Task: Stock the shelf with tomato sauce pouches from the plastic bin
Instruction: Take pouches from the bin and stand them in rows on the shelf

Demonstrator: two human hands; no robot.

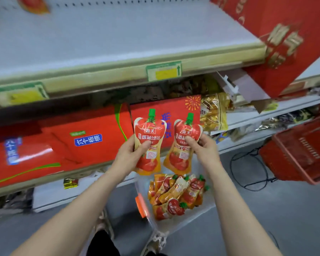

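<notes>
Head view: left hand (131, 154) is gripping one pouch (148, 145); right hand (204, 147) is gripping another pouch (183, 145). Both pouches are pointing caps toward 12 o'clock, where the bare shelf (118, 43) is waiting. Bin (192, 217) is sitting at 6 o'clock.

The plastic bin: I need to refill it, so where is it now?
In the head view, the plastic bin sits on the floor below both hands, lower centre, left of the red basket.
</notes>
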